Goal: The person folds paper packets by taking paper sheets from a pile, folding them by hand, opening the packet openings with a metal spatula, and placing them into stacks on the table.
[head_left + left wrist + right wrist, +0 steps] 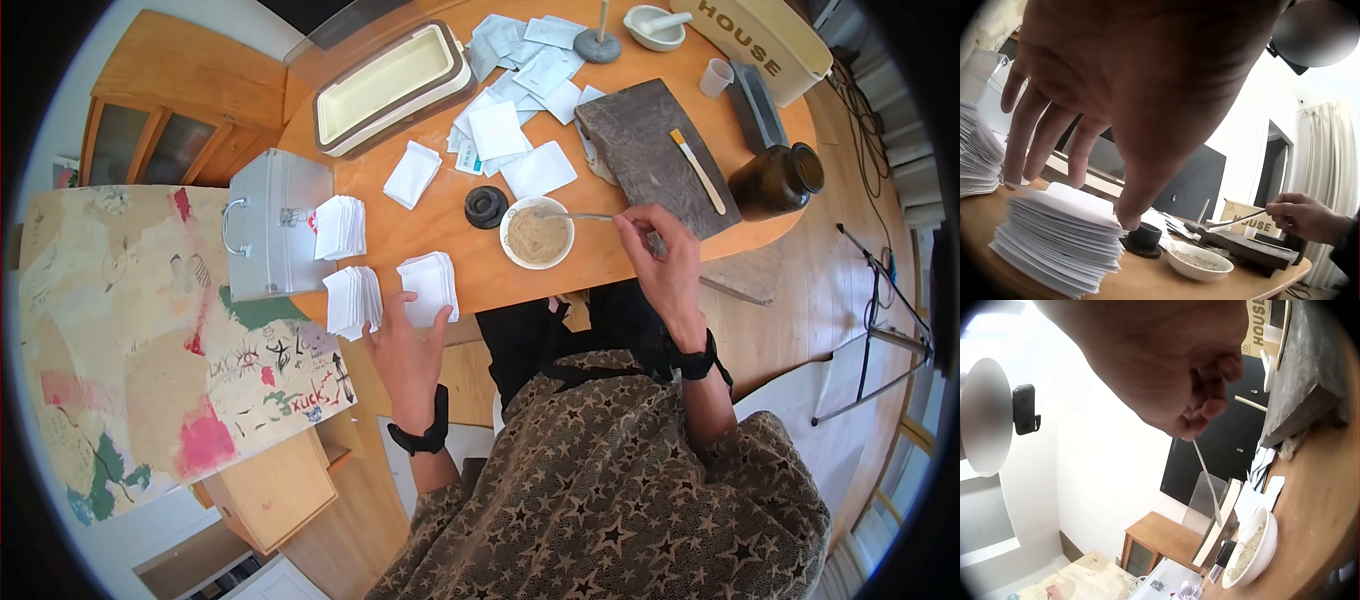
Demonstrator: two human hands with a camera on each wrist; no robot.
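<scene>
A white bowl [538, 232] of beige powder stands near the table's front edge. The right hand [665, 262] pinches the end of a thin metal spoon [575, 215] whose other end reaches into the bowl in the head view; the right wrist view shows the spoon [1208, 481] too. The left hand [408, 355] is spread over a stack of white paper packets [428, 285], fingertips at its top and thumb at its right edge. In the left wrist view the left hand [1129, 81] hangs over that stack [1060, 240]. Two more stacks [341, 228] [353, 300] lie to its left.
A black round holder [486, 207] sits left of the bowl. Loose packets [540, 168], a cream tray [390, 88] and a silver case [280, 225] lie beyond. At right are a dark board [650, 140] with a brush [698, 172], and a brown jar [777, 183].
</scene>
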